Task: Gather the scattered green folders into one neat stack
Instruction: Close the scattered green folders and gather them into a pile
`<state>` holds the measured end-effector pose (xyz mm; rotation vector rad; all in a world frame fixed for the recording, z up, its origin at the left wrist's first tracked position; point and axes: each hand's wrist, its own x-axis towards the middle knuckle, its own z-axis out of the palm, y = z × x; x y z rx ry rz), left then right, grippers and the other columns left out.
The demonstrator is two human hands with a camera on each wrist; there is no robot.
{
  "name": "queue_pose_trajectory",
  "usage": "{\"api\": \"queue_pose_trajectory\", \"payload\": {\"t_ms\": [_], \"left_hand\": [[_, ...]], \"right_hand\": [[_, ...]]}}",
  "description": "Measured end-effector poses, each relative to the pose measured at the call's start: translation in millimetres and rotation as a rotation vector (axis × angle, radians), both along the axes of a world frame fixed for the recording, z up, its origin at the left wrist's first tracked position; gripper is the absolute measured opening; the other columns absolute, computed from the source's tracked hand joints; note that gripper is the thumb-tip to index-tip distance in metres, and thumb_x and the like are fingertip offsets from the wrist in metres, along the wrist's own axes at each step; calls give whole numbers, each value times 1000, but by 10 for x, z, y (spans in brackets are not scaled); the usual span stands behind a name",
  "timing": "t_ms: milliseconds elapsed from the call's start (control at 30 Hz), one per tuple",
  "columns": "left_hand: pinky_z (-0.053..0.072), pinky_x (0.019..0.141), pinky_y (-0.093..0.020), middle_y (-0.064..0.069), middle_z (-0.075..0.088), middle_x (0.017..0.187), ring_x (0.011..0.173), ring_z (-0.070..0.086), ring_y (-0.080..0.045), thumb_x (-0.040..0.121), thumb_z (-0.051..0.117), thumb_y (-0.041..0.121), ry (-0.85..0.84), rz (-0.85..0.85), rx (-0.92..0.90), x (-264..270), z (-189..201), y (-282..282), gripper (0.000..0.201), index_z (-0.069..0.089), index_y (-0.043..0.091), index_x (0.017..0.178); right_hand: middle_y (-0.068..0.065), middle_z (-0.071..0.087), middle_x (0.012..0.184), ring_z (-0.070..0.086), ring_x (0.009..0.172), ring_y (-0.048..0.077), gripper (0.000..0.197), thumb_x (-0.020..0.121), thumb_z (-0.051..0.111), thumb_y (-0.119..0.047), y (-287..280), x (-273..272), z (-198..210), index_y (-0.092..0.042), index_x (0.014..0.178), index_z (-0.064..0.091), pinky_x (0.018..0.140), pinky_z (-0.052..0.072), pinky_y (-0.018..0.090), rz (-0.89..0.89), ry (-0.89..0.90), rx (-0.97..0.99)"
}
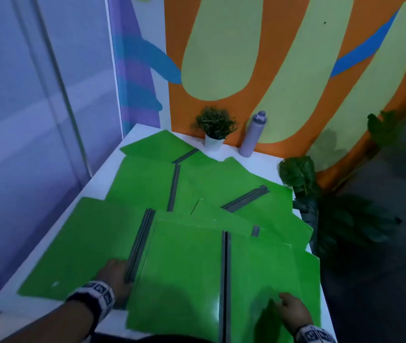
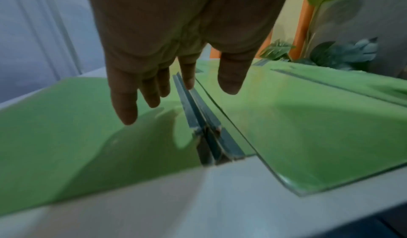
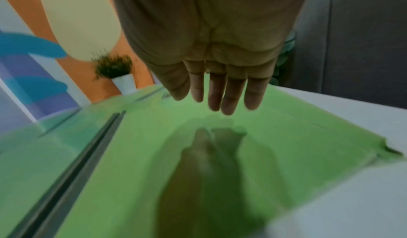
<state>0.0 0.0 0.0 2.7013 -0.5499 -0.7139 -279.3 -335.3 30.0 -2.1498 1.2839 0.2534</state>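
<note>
My right hand (image 1: 292, 311) hovers over the nearest green folder (image 1: 184, 273), fingers (image 3: 229, 93) straight and pressed together, gripping nothing; I judge it is poised to flatten or slide that cover. My left hand (image 1: 116, 274) sits at the near end of the next folder's grey spine (image 1: 138, 246), fingers (image 2: 124, 106) extended and loosely spread, 1 fingertip at the spine, likely to steer that folder (image 1: 78, 243) under the first. Beyond, at least 3 more green folders (image 1: 162, 174) lie fanned and overlapping across the white table (image 1: 137, 129), spines angled differently, so the stack is not yet formed. At the far edge stand a small potted plant (image 1: 214, 129) and a lilac bottle (image 1: 252, 134), both near the folders' reach.
</note>
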Motion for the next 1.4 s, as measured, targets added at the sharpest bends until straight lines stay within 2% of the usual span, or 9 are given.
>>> {"api": "queue_pose_trajectory", "payload": {"t_ms": [267,500,767,867,967,1100,1167,1300,1400], "left_hand": [[53,93,-32,-4,52,118,102,59,-20,78,71,32,-32,58,153,-164,-142,-3,45,56,17,117],[55,77,-32,-6,64,97,87,64,-21,89,60,20,194,181,-6,-166,-116,-195,18,54,11,104],[57,85,-32,-10,70,101,92,68,-24,87,63,16,157,94,198,-11,-184,-196,21,62,4,104],[57,76,-29,-6,66,93,83,66,-21,83,67,10,166,114,218,42,-84,-234,21,59,2,101],[38,50,-22,-2,53,73,61,52,-14,95,48,15,36,213,69,101,232,-300,14,51,5,85],[34,46,-24,-9,54,73,57,50,-17,93,51,14,-175,303,-98,243,642,-250,23,48,5,72],[33,48,-28,-16,55,80,57,47,-20,93,50,13,-268,331,-165,312,835,-211,25,46,4,70],[40,65,-44,-19,44,81,71,49,-34,94,38,14,-451,388,-321,428,1307,-180,20,45,-1,84],[35,67,-42,-18,42,76,70,43,-32,97,35,15,-497,433,-425,394,1629,-178,14,40,4,90]], "right_hand": [[11,52,130,53,113,22,38,90,51,-15,468,197,-281,-17,127,51,105,37,33,299,52,-52],[8,34,147,37,130,28,47,88,53,-26,634,188,-390,-22,134,46,112,26,38,399,149,-101],[5,33,148,37,131,24,42,90,50,-28,626,180,-289,-24,132,46,110,32,42,420,138,-98],[3,37,146,40,128,22,41,90,48,-32,635,228,-261,-25,131,46,108,35,39,451,122,-144],[3,29,150,35,131,24,60,83,52,-43,693,246,-272,-34,138,31,107,35,44,583,120,-155],[2,-8,157,6,142,36,102,61,49,-69,841,233,-320,-48,140,-13,105,17,69,777,278,-94],[2,-15,156,-3,142,38,104,67,56,-65,865,231,-374,-51,128,-28,103,13,73,777,307,-99],[1,-14,157,-4,143,33,101,75,56,-56,815,219,-403,-45,135,-25,105,16,69,689,325,-163],[1,-11,158,-1,144,30,91,85,52,-18,662,240,-285,-44,140,-15,108,18,64,585,325,-195]]}}
